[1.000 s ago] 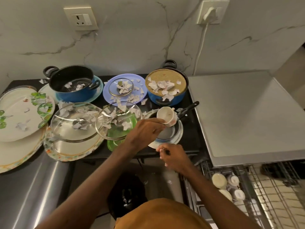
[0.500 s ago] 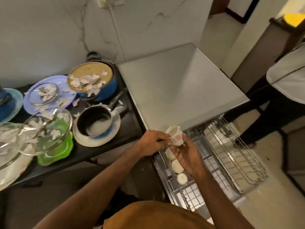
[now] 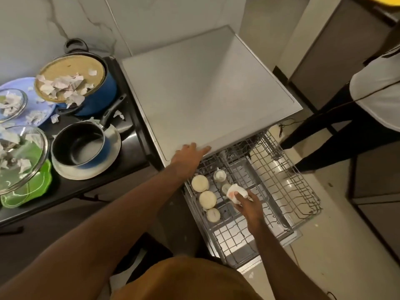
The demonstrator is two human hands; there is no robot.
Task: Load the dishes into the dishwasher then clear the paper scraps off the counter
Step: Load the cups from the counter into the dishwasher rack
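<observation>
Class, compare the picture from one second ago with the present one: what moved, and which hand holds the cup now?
The cup went from the left hand over the saucepan, right and down to the rack, where the right hand now grips it. The left hand let go and rests flat on the dishwasher top. Saucepan and paper scraps stayed put.
</observation>
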